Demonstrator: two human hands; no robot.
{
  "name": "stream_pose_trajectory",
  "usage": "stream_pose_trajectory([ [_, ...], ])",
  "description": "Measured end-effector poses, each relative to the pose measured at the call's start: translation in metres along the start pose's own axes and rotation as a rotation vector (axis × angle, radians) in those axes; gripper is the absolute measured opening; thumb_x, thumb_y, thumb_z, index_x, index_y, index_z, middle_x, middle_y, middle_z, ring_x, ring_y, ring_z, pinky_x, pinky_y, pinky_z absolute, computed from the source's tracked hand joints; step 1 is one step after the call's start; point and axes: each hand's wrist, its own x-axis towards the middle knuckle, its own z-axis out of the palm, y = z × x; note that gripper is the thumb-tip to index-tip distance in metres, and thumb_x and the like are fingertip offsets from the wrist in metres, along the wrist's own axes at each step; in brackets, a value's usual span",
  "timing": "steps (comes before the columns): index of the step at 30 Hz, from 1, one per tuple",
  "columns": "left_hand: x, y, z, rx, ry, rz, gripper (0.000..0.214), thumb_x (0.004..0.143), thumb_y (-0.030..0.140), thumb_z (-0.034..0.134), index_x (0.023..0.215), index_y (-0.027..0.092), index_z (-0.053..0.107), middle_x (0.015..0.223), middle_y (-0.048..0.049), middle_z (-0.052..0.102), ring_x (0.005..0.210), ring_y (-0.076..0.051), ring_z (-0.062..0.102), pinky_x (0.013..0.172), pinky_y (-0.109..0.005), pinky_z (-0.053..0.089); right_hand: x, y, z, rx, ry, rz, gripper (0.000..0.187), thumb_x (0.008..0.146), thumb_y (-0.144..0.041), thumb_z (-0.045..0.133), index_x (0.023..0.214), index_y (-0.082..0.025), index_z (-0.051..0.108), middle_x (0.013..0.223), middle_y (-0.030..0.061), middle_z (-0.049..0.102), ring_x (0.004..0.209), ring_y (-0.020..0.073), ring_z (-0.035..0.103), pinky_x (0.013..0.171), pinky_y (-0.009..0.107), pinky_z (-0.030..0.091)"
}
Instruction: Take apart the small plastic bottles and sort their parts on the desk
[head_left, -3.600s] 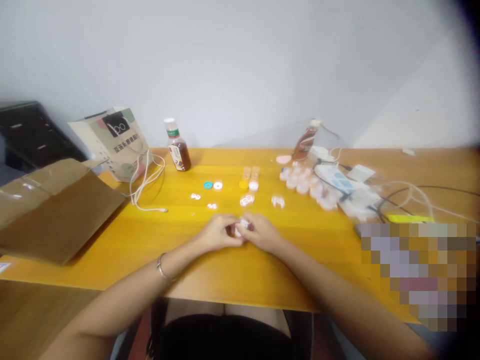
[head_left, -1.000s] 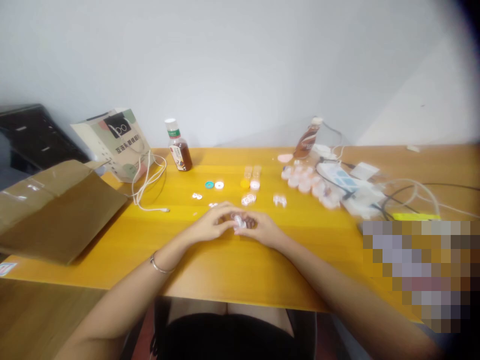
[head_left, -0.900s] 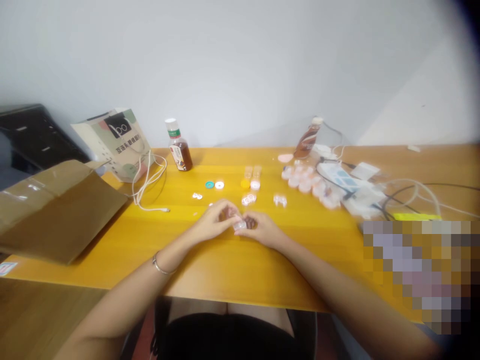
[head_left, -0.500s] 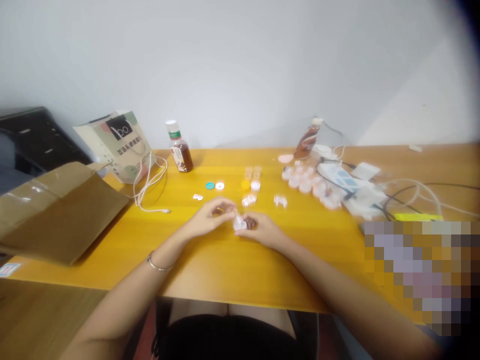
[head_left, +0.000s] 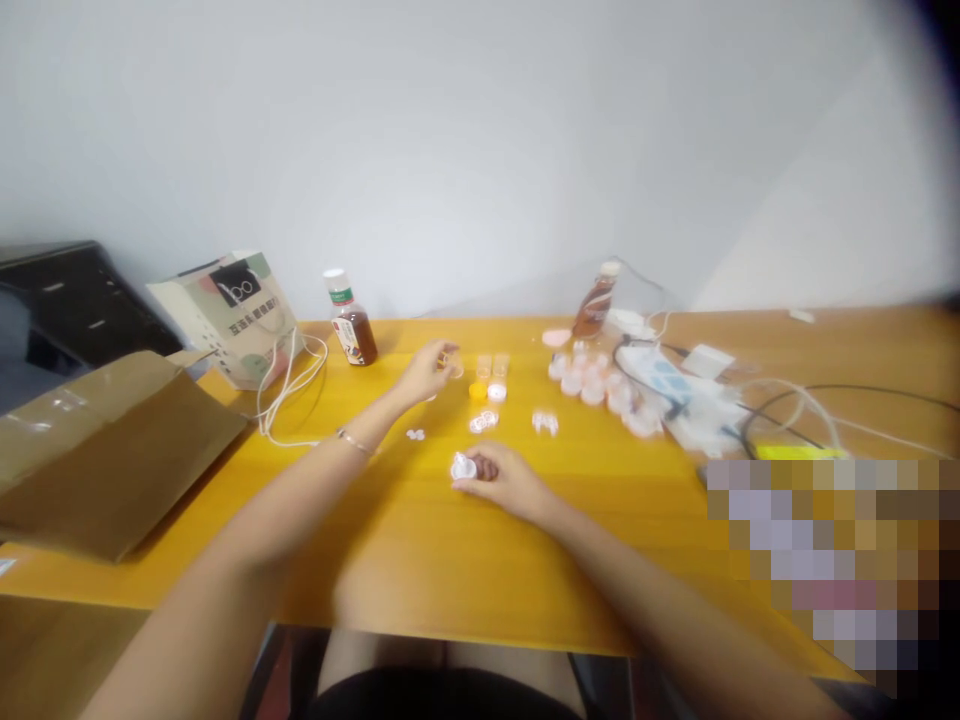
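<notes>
Here: hands apart on the yellow table (head_left: 420, 560), one out toward the far edge, one mid-table.
The left hand (head_left: 427, 372) lies stretched beside the clear vials (head_left: 491, 365), fingertips at a tiny clear piece (head_left: 450, 362); whether it pinches the piece cannot be told. The right hand (head_left: 501, 482) is curled and grips a small white cap (head_left: 463, 466) at its fingertips, which point toward the table's left edge. The left hand is well apart from the cap, up and to the left of it.
</notes>
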Motion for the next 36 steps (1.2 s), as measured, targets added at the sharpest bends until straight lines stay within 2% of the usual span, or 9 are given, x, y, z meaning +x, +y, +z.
stream_pose_trajectory([
  [4,0.037,-0.007,0.03,0.047,-0.042,-0.024,0.034,0.07,0.008,0.052,0.104,0.01,0.053,0.106,-0.0122,0.057,0.09,-0.018,0.056,0.082,-0.031,0.046,-0.001,-0.001,-0.002,0.012,-0.012,0.001,0.03,0.068,-0.044,0.066,0.081,-0.018,0.059,0.069,-0.002,0.051,0.06,0.0097,0.044,0.055,0.021,0.038],
  [8,0.05,-0.013,0.049,0.078,-0.086,-0.034,0.031,0.068,0.011,0.057,0.099,0.011,0.056,0.101,-0.0107,0.059,0.089,-0.02,0.056,0.083,-0.033,0.045,-0.002,0.0,-0.002,0.022,-0.022,0.002,0.029,0.068,-0.042,0.067,0.081,-0.018,0.06,0.07,-0.0013,0.053,0.061,0.0101,0.045,0.056,0.022,0.039],
  [18,0.053,-0.019,0.051,0.104,-0.123,-0.051,0.03,0.068,0.017,0.061,0.097,0.014,0.056,0.103,-0.0093,0.058,0.09,-0.02,0.056,0.083,-0.032,0.044,-0.001,0.0,-0.001,0.027,-0.033,0.01,0.029,0.067,-0.042,0.068,0.081,-0.018,0.061,0.071,-0.0007,0.054,0.062,0.0108,0.046,0.057,0.022,0.04],
  [24,0.049,-0.01,0.048,0.084,-0.058,-0.057,0.033,0.07,0.018,0.061,0.101,0.012,0.055,0.107,-0.0114,0.055,0.098,-0.022,0.054,0.088,-0.034,0.042,-0.001,-0.001,-0.002,0.037,-0.034,0.026,0.028,0.067,-0.041,0.068,0.081,-0.018,0.06,0.07,-0.001,0.054,0.061,0.0106,0.046,0.057,0.022,0.039],
  [26,0.038,-0.001,0.039,0.072,-0.023,-0.048,0.031,0.074,0.023,0.058,0.103,0.013,0.055,0.11,-0.0115,0.055,0.103,-0.022,0.051,0.09,-0.034,0.041,-0.001,-0.003,-0.003,0.059,-0.037,0.04,0.026,0.068,-0.04,0.066,0.081,-0.018,0.06,0.07,-0.0013,0.054,0.061,0.0103,0.046,0.056,0.022,0.039],
  [28,0.018,0.01,0.025,0.033,-0.038,-0.015,0.026,0.078,0.027,0.055,0.102,0.014,0.056,0.108,-0.009,0.057,0.101,-0.02,0.053,0.086,-0.031,0.043,-0.001,-0.005,-0.004,0.09,-0.032,0.056,0.025,0.07,-0.04,0.064,0.08,-0.017,0.06,0.069,-0.0018,0.053,0.061,0.0099,0.045,0.056,0.022,0.038],
  [31,-0.025,0.031,-0.003,-0.184,-0.289,0.101,0.025,0.083,0.033,0.051,0.1,0.017,0.058,0.102,-0.0057,0.061,0.093,-0.016,0.056,0.077,-0.027,0.045,0.0,-0.007,-0.005,0.225,-0.03,0.098,0.026,0.072,-0.042,0.061,0.078,-0.017,0.058,0.069,-0.0022,0.053,0.061,0.0097,0.046,0.059,0.023,0.039],
  [34,-0.07,0.048,-0.027,-0.257,-0.5,0.176,0.025,0.082,0.034,0.053,0.102,0.02,0.059,0.1,-0.0044,0.062,0.09,-0.015,0.056,0.074,-0.025,0.044,0.0,-0.011,-0.003,0.494,-0.044,0.127,0.031,0.069,-0.044,0.065,0.082,-0.017,0.056,0.074,-0.0009,0.056,0.066,0.0109,0.052,0.063,0.025,0.043],
  [36,-0.092,0.053,-0.035,-0.305,-0.52,0.169,0.026,0.083,0.032,0.052,0.105,0.019,0.058,0.098,-0.0042,0.062,0.087,-0.014,0.056,0.076,-0.025,0.044,0.0,-0.015,-0.002,0.638,-0.066,0.142,0.035,0.065,-0.043,0.069,0.085,-0.017,0.057,0.078,0.0004,0.058,0.067,0.0114,0.054,0.064,0.025,0.045],
])
